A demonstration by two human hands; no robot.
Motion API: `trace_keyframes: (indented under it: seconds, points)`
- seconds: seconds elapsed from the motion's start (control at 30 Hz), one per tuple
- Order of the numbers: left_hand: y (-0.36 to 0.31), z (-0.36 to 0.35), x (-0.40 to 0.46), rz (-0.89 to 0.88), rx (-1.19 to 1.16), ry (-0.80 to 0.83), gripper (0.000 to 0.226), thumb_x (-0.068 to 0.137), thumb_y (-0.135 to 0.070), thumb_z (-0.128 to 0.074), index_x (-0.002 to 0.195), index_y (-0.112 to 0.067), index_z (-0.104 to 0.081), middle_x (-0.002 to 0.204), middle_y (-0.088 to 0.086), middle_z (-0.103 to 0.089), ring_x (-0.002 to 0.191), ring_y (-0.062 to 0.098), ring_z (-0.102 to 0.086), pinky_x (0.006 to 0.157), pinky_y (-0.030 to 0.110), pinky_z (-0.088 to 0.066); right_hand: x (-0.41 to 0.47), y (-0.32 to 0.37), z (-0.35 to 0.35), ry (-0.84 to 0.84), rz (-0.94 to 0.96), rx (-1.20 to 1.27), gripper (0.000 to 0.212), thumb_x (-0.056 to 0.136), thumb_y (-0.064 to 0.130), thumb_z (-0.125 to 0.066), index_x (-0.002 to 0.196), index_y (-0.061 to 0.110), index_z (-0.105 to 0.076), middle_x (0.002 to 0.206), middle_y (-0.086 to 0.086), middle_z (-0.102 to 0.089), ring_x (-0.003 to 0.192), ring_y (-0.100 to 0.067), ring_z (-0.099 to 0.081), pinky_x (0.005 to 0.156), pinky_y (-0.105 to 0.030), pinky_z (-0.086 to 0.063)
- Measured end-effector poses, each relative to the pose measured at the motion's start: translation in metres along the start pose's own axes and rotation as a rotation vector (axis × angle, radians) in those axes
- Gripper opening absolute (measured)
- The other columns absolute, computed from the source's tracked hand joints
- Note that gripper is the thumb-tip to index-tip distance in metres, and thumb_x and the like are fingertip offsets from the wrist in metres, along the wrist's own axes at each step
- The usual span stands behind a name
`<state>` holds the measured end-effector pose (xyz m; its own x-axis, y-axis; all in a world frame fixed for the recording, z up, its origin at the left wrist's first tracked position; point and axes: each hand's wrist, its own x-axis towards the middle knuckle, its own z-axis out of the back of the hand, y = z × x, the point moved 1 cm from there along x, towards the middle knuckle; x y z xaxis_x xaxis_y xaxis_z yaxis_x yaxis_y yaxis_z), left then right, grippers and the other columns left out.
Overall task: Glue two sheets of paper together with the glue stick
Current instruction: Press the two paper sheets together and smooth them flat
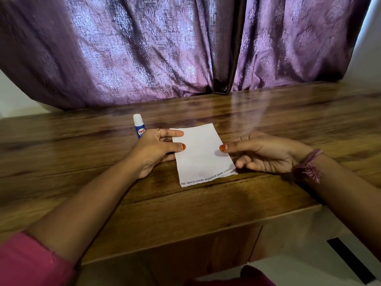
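From my feed I judge we are at the pressing or aligning step: the paper point(203, 153) lies flat on the wooden table point(288, 112), and I can make out only 1 white sheet on top, with a thin strip of another edge peeking out along its far-left corner, so I cannot say for certain whether 2 sheets are already stacked. The left hand point(156, 150) is loose and grips nothing, its extended fingers point(175, 146) resting on the paper's left edge to pin it down. The right hand point(266, 153) also holds nothing; its forefinger touches the right edge while the other fingers curl loosely above the table. The glue stick point(139, 125) stands upright just behind the left hand, near the paper but not touching it, and it seems capped, though I cannot be sure. If glue is already down, my next move calls for squaring the edges and smoothing outward with flat fingers; if not, the left hand must reach back for the stick. On the stick's red label I read "fevi", the rest hidden. Along the paper's torn near edge runs printed text: "open with available space inside; the".
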<state>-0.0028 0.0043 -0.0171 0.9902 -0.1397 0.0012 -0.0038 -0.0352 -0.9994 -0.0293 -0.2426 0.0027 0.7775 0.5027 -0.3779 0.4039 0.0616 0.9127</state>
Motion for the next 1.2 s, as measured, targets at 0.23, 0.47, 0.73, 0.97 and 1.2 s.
trace_keyframes:
  seconds: [0.23,0.47,0.73,0.97,1.2]
  points:
    - [-0.001,0.000,0.001,0.019,0.004,0.003,0.029,0.075,0.009,-0.069,0.099,-0.007,-0.067,0.090,0.007,-0.073,0.079,0.016,-0.072,0.058,0.022,-0.055,0.006,0.001,0.000,-0.003,-0.022,-0.061,0.012,0.085,0.008,-0.067,0.088,-0.001,-0.073,0.057,-0.014,-0.068,0.040,-0.009,-0.063,0.034,-0.014,-0.047]
    - [-0.002,0.002,0.002,0.051,-0.030,0.024,0.030,0.074,0.008,-0.070,0.100,-0.007,-0.068,0.087,0.007,-0.075,0.082,0.017,-0.072,0.059,0.023,-0.055,0.009,0.000,0.003,-0.039,-0.011,-0.049,0.030,0.088,0.005,-0.060,0.061,0.006,-0.073,0.049,-0.009,-0.064,0.037,-0.008,-0.061,0.033,-0.015,-0.047]
    - [-0.003,0.003,0.003,0.072,-0.046,0.017,0.032,0.073,0.009,-0.070,0.102,-0.005,-0.067,0.094,0.010,-0.074,0.087,0.019,-0.071,0.062,0.024,-0.056,0.010,0.000,-0.002,0.015,-0.096,0.000,0.012,0.076,0.009,-0.066,0.079,0.000,-0.074,0.059,-0.011,-0.065,0.035,-0.008,-0.058,0.030,-0.015,-0.044]
    - [-0.002,0.003,0.003,0.079,-0.029,0.022,0.033,0.073,0.010,-0.070,0.103,-0.004,-0.067,0.096,0.009,-0.074,0.087,0.020,-0.071,0.062,0.024,-0.057,0.015,0.004,-0.009,0.132,-0.187,0.000,0.020,0.087,0.011,-0.059,0.091,-0.004,-0.072,0.060,-0.010,-0.068,0.036,-0.007,-0.059,0.030,-0.015,-0.044]
    - [-0.005,0.004,0.001,0.088,-0.037,0.030,0.033,0.074,0.010,-0.069,0.103,-0.004,-0.067,0.095,0.009,-0.074,0.087,0.018,-0.071,0.063,0.024,-0.057,0.011,0.006,-0.006,0.109,-0.182,-0.038,0.019,0.082,0.015,-0.061,0.079,0.002,-0.076,0.057,-0.006,-0.067,0.033,-0.006,-0.056,0.028,-0.014,-0.042]
